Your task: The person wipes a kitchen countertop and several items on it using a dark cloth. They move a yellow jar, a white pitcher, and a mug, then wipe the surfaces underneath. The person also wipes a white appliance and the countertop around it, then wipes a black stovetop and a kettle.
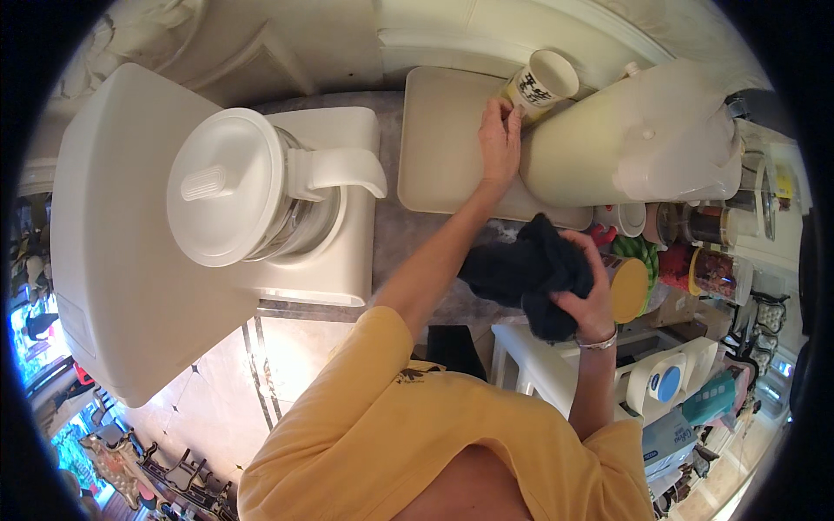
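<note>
My left hand (502, 140) reaches over the beige tray (443, 143), its fingers and thumb against the lower wall of a pale cup (544, 81) with dark writing. The cup is at the tray's far right corner, beside a large pale dispenser-like appliance (586, 150). My right hand (589, 293) grips a bunched dark cloth (528, 273) over the grey countertop (417, 260), just in front of the tray. The cloth's lower end hangs at the counter's front edge. The inside of the cup is only partly visible.
To the left stands a white appliance (130, 228) carrying a lidded glass pitcher (306, 215). Right of the cloth are a yellow-lidded container (629, 290) and several jars (710, 273). A white cart-like stand (554, 371) is below the counter, near my right forearm.
</note>
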`<state>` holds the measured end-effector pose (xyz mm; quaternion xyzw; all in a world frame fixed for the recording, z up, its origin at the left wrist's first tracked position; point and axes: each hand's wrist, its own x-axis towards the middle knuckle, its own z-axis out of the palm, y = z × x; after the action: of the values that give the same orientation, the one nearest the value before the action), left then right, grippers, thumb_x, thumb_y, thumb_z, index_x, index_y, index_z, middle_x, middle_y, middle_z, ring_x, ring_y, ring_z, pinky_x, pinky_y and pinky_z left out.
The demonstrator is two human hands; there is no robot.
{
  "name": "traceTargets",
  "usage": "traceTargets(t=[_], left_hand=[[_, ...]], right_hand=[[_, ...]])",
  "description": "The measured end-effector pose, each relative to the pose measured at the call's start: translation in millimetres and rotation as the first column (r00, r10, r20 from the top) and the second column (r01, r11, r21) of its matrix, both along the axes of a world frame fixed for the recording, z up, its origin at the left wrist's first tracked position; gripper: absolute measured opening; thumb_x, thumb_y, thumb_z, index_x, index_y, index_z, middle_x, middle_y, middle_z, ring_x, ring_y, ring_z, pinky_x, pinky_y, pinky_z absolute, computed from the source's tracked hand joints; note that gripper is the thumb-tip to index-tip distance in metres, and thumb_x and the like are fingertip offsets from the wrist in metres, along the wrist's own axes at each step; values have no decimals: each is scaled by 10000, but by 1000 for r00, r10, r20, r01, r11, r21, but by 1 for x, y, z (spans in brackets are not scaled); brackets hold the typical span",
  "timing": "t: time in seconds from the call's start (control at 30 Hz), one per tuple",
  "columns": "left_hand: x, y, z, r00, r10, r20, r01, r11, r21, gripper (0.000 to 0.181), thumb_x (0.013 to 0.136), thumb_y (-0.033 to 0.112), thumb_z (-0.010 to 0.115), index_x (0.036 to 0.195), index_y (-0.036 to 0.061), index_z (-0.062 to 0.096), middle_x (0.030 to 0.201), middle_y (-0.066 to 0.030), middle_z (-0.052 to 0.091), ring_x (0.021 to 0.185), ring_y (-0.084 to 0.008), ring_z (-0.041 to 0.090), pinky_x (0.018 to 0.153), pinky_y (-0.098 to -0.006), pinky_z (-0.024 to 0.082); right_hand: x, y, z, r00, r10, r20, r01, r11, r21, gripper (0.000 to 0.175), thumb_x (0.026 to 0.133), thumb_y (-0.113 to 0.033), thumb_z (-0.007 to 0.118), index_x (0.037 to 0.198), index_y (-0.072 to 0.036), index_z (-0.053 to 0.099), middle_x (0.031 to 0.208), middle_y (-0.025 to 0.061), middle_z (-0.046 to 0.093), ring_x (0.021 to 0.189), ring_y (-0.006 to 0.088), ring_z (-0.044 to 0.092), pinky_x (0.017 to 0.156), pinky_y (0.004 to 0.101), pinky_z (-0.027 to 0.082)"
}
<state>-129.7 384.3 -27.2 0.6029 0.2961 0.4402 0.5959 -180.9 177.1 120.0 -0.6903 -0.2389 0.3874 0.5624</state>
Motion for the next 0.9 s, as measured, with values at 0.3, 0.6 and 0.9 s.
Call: traceTargets(t=[0.3,0.6,0.9], left_hand=[[-201,-32,2,947,146,-287,-127,988,85,325,936,17,497,1257,-37,490,1139,-180,503,1028,-309,526,917,-373,421],[-202,-23,-22,975,28,-221,-34,999,-28,392,953,-29,436,1345,-49,424,1203,-217,474,1076,-333,518,930,-388,447],[-213,-21,-42,981,-36,-190,37,999,0,492,891,-18,487,1374,-50,395,1365,-220,419,1281,-343,413,1113,-410,271]], right_hand=[[14,160,-42,526,17,850,-70,997,23,678,722,-97,726,1340,-71,447,1343,182,503,1234,377,481,1027,415,416],[26,210,-112,261,625,736,-328,774,-541,383,671,-196,645,1044,-111,671,1052,140,674,1004,339,624,822,486,504],[9,191,-50,464,725,508,-640,672,-374,366,643,-150,597,990,-83,694,928,165,692,893,346,650,812,422,508]])
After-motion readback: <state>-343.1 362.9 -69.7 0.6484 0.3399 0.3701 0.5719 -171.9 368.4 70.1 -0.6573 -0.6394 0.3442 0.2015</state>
